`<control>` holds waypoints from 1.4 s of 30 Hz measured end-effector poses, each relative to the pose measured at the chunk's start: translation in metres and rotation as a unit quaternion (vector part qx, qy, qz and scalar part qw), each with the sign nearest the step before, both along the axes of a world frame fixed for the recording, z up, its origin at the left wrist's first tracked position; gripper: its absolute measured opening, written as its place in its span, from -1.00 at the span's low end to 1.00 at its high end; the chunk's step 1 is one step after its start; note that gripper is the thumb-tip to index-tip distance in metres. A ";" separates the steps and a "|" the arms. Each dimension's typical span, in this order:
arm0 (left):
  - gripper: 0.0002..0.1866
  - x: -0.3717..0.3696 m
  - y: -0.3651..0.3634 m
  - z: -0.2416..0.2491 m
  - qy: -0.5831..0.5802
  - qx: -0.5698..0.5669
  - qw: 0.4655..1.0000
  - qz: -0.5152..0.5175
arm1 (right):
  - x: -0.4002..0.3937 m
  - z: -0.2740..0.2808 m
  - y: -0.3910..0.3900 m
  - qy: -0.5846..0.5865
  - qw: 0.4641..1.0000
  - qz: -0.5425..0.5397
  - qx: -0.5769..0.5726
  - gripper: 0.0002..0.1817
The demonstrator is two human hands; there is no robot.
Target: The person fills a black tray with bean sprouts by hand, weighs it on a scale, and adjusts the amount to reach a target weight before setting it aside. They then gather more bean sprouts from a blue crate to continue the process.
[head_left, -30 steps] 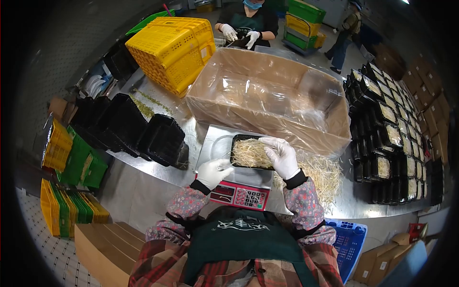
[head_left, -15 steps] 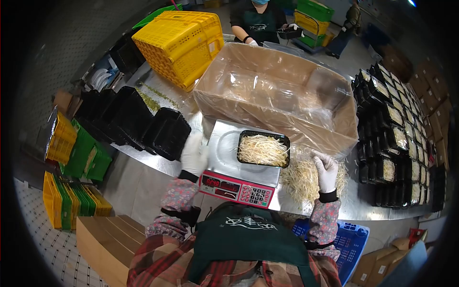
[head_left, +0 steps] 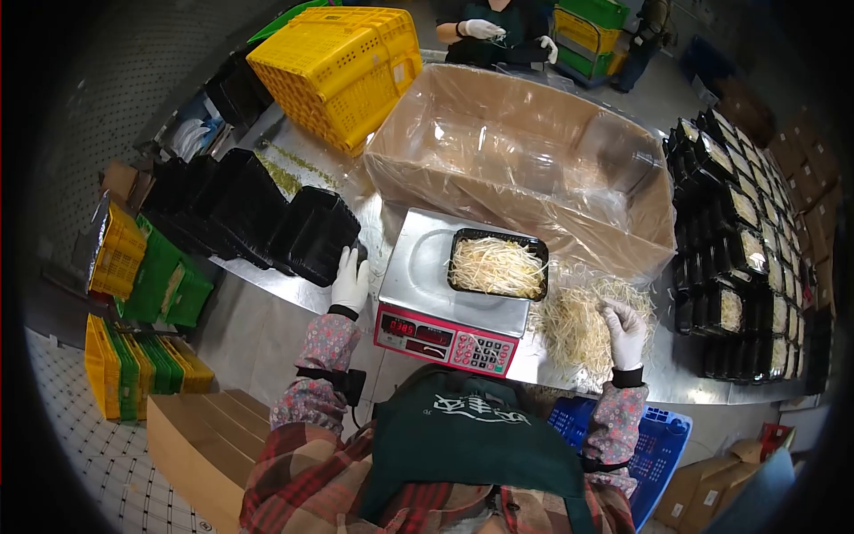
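Left hand (head_left: 350, 279), white-gloved, fingers extended, rests against the nearest stack of empty black plastic trays (head_left: 313, 235). Right hand (head_left: 624, 332), gloved, fingers curled into the loose pile of pale bean sprouts (head_left: 583, 320) on the steel table (head_left: 267, 294). Black tray filled with sprouts (head_left: 497, 264) sits on the red-fronted scale (head_left: 445, 307).

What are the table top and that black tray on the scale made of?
The table top looks like brushed steel: grey with dull reflections. The black tray seems thin glossy plastic, judging by its sheen and thin moulded rim.
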State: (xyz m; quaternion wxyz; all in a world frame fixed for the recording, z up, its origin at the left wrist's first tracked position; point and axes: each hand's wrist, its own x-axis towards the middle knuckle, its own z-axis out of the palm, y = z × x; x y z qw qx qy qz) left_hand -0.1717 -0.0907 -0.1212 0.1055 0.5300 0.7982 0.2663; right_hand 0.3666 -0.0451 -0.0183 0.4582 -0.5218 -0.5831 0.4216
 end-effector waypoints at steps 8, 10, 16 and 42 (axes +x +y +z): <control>-0.50 0.013 -0.008 0.046 -0.075 0.182 0.980 -0.009 | 0.018 -0.009 -0.004 -0.041 0.999 -0.013 -0.015 -0.75; -0.48 0.016 -0.009 0.060 -0.088 0.206 0.974 -0.015 | 0.017 -0.009 -0.004 -0.049 0.999 -0.010 -0.010 -0.75; -0.43 0.040 -0.007 0.075 -0.272 0.188 0.944 -0.015 | 0.008 -0.014 -0.002 -0.068 0.998 0.009 -0.014 -0.76; -0.40 0.205 0.082 0.092 0.154 0.068 0.908 -0.385 | -0.123 0.009 0.014 -0.175 0.958 0.034 0.224 -0.26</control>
